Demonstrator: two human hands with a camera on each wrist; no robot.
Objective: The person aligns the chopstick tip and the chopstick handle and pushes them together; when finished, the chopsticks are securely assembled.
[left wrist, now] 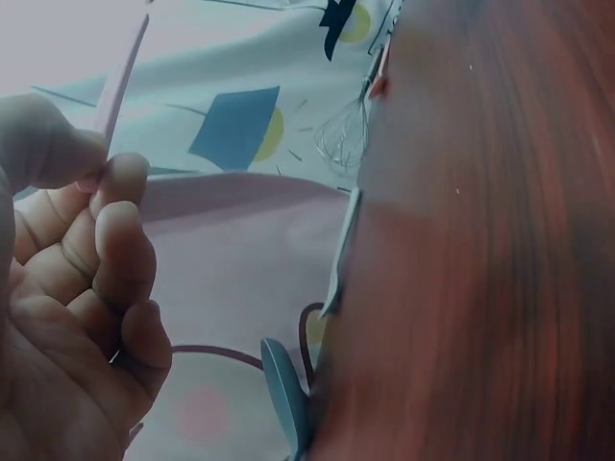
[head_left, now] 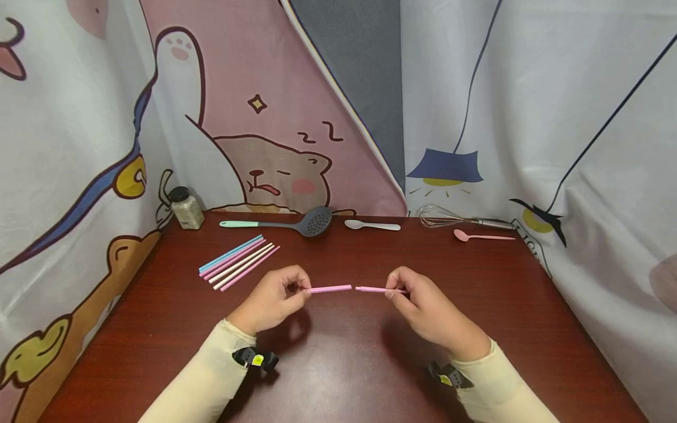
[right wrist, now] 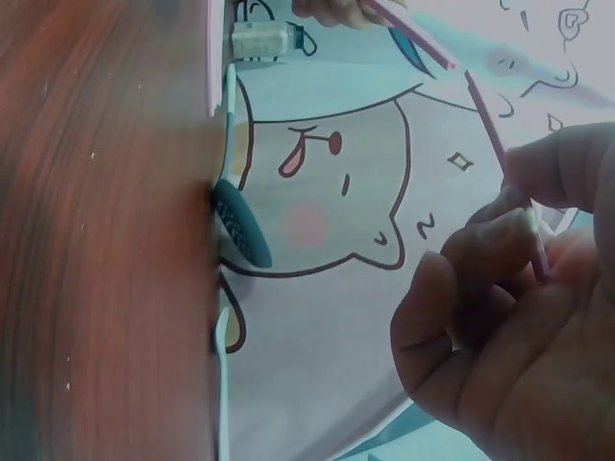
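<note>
My left hand pinches a short, thin pink stick between thumb and forefinger, its free end pointing right. A second pink stick, with a slightly narrower tip, is pinched by my right hand and points left. The two ends face each other almost in line above the table, a small gap between them. In the right wrist view the right-hand stick runs past the fingertips to the palm, at an angle to the other stick. Fingers cover the left stick's held end.
Several blue, pink and cream sticks lie at the left of the dark red table. Along the back stand or lie a jar, a slotted skimmer, a white spoon, a whisk and a pink spoon. Printed curtains surround the table.
</note>
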